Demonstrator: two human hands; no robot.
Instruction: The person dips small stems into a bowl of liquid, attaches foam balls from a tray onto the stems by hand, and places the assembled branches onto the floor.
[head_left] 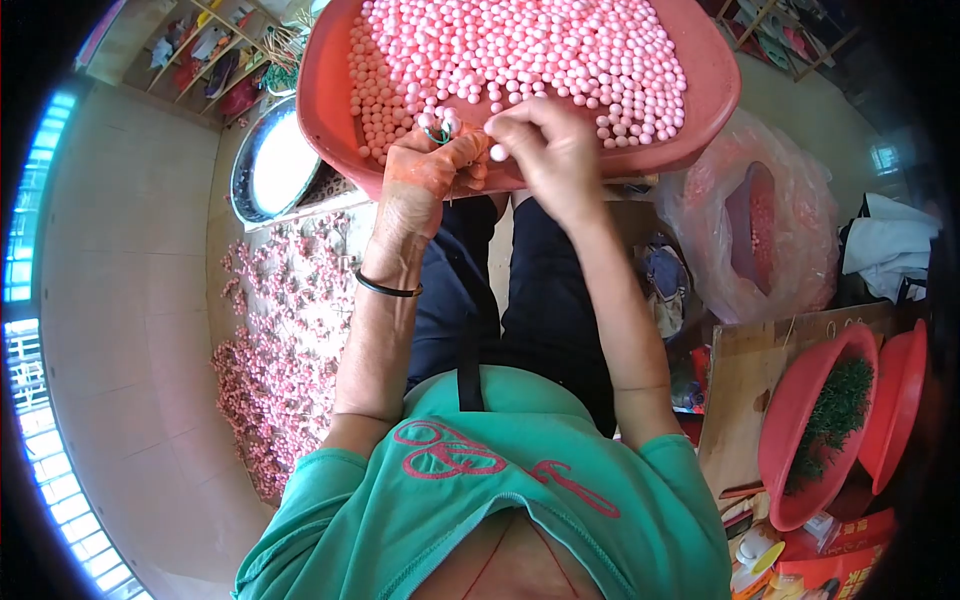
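Note:
A large pink-red basin lies in front of me with a mass of small pink balls inside. At its near rim my left hand, stained orange, is closed around a small bunch of pink balls with green stems. Close to its right, my right hand pinches with thumb and fingers bent. A single pink ball shows at those fingertips. The rest of what the left fingers grip is hidden by the hand.
Many pink ball clusters cover a surface at left, below a tub with white contents. To the right are a clear plastic bag, a cardboard sheet and a red basin holding green sprigs.

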